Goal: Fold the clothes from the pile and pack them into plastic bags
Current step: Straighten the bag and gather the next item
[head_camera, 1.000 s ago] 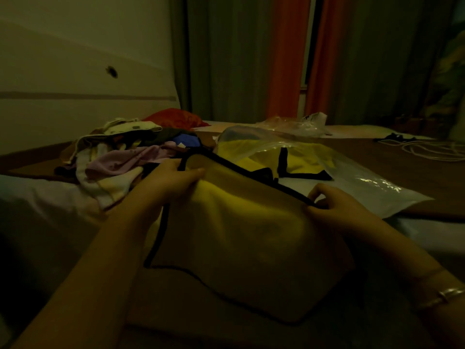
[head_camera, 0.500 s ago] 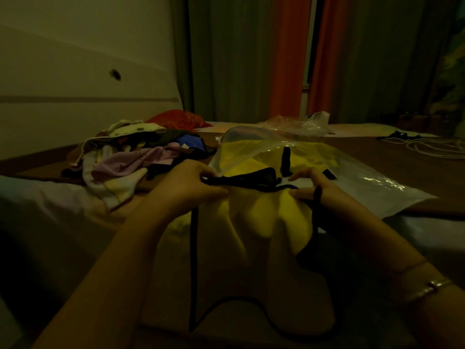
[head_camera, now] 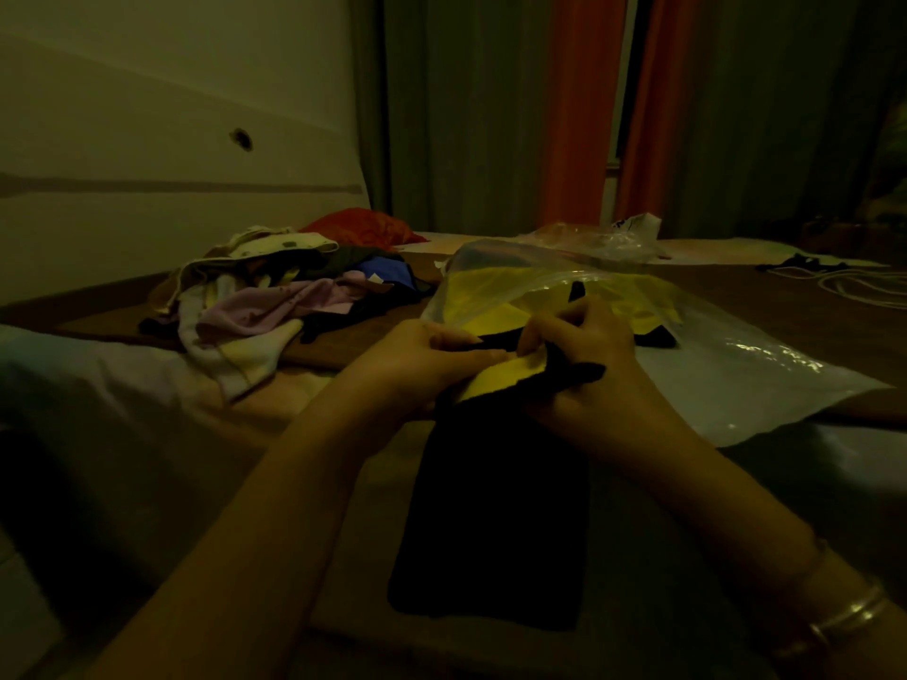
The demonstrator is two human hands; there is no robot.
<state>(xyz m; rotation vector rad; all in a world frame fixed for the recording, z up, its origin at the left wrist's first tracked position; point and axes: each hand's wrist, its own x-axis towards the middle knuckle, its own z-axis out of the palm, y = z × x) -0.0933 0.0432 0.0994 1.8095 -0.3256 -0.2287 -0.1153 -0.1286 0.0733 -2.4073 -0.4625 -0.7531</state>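
Dim, yellow-green cast throughout. The foreground sinks into deep shadow. Glare glints off the plastic bag. Soft detail, mild blur, wide-angle bending at the edges.

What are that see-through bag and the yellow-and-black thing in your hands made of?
The bag looks like thin clear plastic film, glossy: it shows bright glints and the yellow clothing inside. The yellow-and-black garment, pinched by the left hand and right hand, looks like soft matte fabric, limp and folding; the exact fibre can't be told in this dim light.
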